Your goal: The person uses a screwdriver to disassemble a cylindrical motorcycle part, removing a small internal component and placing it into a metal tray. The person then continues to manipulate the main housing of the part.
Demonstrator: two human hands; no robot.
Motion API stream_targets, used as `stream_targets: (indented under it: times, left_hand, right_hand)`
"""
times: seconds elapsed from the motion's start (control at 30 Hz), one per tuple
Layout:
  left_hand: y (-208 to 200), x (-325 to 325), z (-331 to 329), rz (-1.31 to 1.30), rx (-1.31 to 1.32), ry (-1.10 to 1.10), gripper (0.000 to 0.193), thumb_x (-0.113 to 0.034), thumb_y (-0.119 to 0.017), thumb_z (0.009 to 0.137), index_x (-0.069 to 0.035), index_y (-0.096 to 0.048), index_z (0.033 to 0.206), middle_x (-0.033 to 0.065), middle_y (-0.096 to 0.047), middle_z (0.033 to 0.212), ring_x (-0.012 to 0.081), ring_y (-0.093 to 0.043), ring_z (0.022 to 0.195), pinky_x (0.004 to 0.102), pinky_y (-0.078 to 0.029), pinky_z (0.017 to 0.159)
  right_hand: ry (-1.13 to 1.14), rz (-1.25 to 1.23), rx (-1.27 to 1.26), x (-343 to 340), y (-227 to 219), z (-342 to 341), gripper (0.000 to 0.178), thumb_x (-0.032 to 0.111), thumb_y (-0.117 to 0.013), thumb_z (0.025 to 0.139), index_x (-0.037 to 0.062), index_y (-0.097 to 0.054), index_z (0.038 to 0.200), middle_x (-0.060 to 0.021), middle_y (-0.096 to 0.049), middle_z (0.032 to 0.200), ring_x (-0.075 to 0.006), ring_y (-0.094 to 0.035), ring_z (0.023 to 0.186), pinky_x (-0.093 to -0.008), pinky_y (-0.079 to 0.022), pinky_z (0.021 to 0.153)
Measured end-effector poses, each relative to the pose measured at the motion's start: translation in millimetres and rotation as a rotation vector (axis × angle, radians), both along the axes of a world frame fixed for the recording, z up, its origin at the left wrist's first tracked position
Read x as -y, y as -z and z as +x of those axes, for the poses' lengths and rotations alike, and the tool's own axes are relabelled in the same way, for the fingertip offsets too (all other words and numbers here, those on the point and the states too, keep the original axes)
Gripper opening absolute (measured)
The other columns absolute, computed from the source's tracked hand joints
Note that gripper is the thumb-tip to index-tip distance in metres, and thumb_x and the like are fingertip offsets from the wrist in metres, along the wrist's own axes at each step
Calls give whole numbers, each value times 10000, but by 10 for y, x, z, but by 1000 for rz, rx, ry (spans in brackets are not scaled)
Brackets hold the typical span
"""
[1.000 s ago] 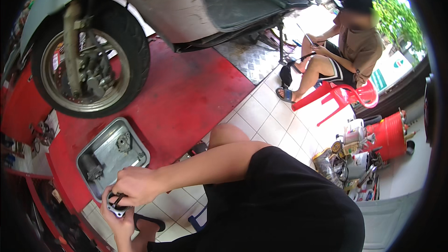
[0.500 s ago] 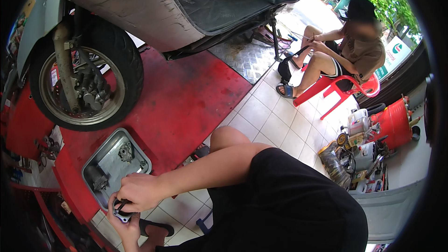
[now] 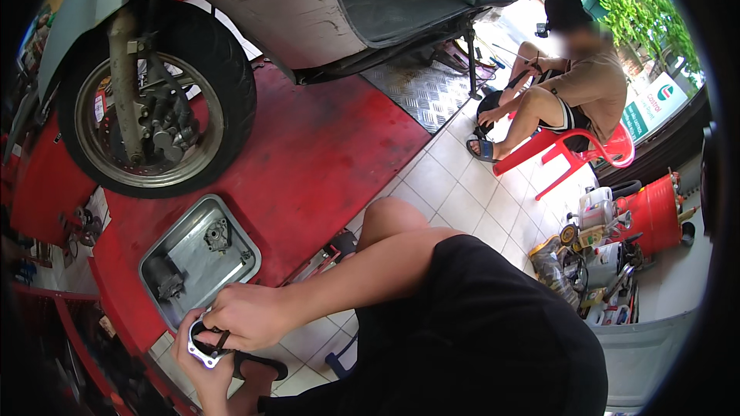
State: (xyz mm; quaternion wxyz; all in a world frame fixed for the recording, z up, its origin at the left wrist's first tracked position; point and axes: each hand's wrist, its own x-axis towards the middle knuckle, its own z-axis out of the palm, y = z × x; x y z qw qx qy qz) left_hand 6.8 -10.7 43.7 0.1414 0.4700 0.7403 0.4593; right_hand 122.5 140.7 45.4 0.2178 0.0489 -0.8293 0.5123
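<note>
My left hand (image 3: 210, 381) grips a round metal housing (image 3: 200, 353) with a bright flanged rim and bolt holes. The fingers of my right hand (image 3: 250, 316) reach into its opening, curled at a small dark piece (image 3: 223, 339); the fingertips are partly hidden. Just beyond my hands, a steel tray (image 3: 254, 263) lies on the red platform. Inside the tray are a dark cylindrical part (image 3: 164, 276) and a smaller cast metal part (image 3: 217, 236), with small pieces by the right wall.
A scooter's front wheel (image 3: 245, 108) stands on the red platform (image 3: 331, 150) beyond the tray. At the far right, a person (image 3: 593, 81) sits on a red plastic chair (image 3: 570, 142). Bottles, tools and a red drum (image 3: 655, 212) crowd the right wall.
The view has shifted slightly, and the housing's rim has tilted to show more of its opening. My right fingers remain at it. The seated person has leaned and lowered a hand.
</note>
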Motion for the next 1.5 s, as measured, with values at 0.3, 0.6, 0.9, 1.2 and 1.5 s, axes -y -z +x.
stream_targets:
  times: [0.3,0.6,0.9,1.2,1.5]
  left_hand:
    - [-183,2,-7,-6,-105,58,488,-128,-790,620,48,-631,1047,181,-654,835,319,-681,773,361,-516,739]
    - [-272,60,50,9,-169,109,446,-138,-767,665,47,-624,1045,169,-658,841,282,-684,776,352,-519,736]
    - [-176,51,-53,52,-215,134,514,-102,-788,597,11,-652,1079,181,-677,900,324,-697,824,359,-534,762]
    - [-303,157,-25,-59,-236,188,529,-39,-740,610,-91,-635,1126,109,-681,848,331,-670,730,430,-519,628]
    - [-301,268,3,-87,-195,185,528,-159,-801,626,-101,-654,1130,125,-707,852,336,-689,766,410,-542,641]
  right_hand:
    - [-1,30,-131,30,-21,40,376,211,-582,980,-9,-511,683,-186,-529,571,-411,-542,539,-474,-428,508]
    - [-2,33,-165,69,-36,109,384,207,-568,976,-12,-531,662,-199,-538,574,-429,-545,567,-483,-441,551]
    - [-22,81,-166,-2,-79,99,357,180,-592,982,4,-503,684,-159,-502,583,-373,-533,522,-455,-427,493]
    - [-47,61,-50,29,-122,217,303,86,-663,929,24,-515,672,-130,-460,555,-322,-469,455,-406,-369,453]
    - [-79,57,44,64,-149,270,304,80,-600,958,8,-568,664,-127,-472,528,-288,-460,424,-394,-335,434]
